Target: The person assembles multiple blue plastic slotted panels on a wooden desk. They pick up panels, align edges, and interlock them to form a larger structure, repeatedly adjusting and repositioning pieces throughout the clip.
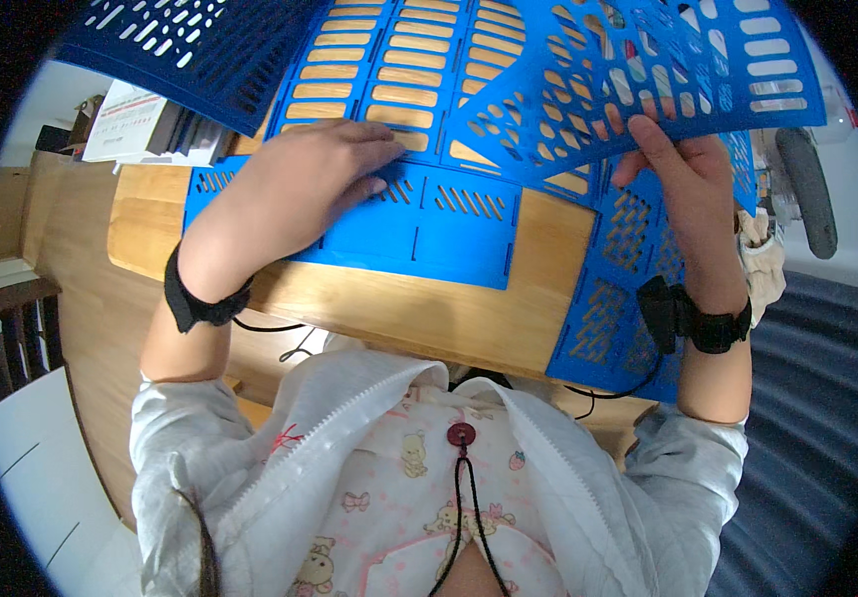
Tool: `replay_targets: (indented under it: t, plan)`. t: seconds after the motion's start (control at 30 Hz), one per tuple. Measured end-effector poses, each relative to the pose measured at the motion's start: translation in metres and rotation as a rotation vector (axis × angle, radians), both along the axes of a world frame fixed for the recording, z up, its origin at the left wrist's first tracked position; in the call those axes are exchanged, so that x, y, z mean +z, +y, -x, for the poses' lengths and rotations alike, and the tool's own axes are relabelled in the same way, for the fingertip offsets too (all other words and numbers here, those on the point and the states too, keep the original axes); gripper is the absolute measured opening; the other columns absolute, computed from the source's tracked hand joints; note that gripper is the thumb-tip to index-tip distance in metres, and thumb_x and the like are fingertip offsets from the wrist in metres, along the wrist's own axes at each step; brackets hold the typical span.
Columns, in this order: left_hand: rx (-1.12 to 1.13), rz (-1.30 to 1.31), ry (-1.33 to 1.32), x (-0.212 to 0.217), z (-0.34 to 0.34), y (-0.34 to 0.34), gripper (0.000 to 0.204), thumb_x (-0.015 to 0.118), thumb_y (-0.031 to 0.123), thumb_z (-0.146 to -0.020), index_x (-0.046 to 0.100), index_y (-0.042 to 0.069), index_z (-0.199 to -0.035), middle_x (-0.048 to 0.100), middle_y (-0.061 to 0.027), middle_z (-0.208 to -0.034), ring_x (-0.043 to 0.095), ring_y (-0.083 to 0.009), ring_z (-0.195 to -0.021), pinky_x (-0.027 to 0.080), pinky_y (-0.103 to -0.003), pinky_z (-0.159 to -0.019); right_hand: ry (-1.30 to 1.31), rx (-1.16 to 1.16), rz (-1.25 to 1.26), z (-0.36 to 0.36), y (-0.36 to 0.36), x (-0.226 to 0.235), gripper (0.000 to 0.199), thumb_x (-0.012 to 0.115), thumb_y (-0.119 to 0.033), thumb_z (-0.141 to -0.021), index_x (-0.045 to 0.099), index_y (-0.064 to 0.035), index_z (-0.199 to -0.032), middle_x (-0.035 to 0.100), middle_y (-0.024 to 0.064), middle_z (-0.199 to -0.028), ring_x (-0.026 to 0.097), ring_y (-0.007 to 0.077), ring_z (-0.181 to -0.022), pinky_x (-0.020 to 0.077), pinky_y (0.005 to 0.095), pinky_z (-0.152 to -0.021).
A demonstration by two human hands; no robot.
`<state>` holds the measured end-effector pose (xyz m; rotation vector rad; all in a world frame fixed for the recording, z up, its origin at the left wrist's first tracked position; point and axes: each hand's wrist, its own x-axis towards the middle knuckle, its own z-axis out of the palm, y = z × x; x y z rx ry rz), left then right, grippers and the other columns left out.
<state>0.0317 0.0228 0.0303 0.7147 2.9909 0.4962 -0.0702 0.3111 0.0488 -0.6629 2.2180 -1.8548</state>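
My right hand (686, 169) grips the lower edge of a curved blue perforated plastic panel (638, 90), thumb on the near face and fingers partly hidden behind it. That panel is raised and bent above the table at the upper right. My left hand (315, 184) lies on a flat blue slotted panel (374, 82), fingers stretched toward the right and the thumb apart from them. Beneath the left hand runs the panel's near strip (429, 244) with slanted slots. Another dark blue perforated panel (220, 60) stands tilted beyond my left hand.
The panels lie on a wooden table (538, 298). A further blue panel (598, 328) overhangs its right front edge. Books (155, 124) are stacked at the far left. A dark blue ridged surface (807, 398) is at the right, beside a dark elongated object (805, 189).
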Motion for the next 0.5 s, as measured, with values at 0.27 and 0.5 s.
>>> replay_targets:
  t: [0.27, 0.5]
  plan:
    - [-0.052, -0.025, -0.025, -0.01, -0.005, -0.004, 0.034, 0.053, 0.015, -0.084, 0.053, 0.003, -0.116, 0.053, -0.0162, -0.118, 0.053, -0.0338, -0.103, 0.043, -0.038, -0.088, 0.072, 0.174, -0.192, 0.008, -0.014, 0.007, 0.02, 0.058, -0.017, -0.087, 0.06, -0.0009, -0.098, 0.063, 0.0053, -0.077, 0.058, 0.0109, -0.054, 0.0469, 0.0229, -0.05]
    - [-0.068, 0.015, 0.022, -0.017, -0.005, -0.004, 0.034, 0.052, 0.015, -0.084, 0.053, 0.002, -0.115, 0.053, -0.0156, -0.117, 0.053, -0.0326, -0.102, 0.044, -0.038, -0.087, 0.168, 0.306, -0.291, 0.017, -0.025, 0.014, 0.019, 0.056, -0.015, -0.088, 0.058, -0.0005, -0.101, 0.066, 0.01, -0.087, 0.058, 0.011, -0.057, 0.0473, 0.0215, -0.051]
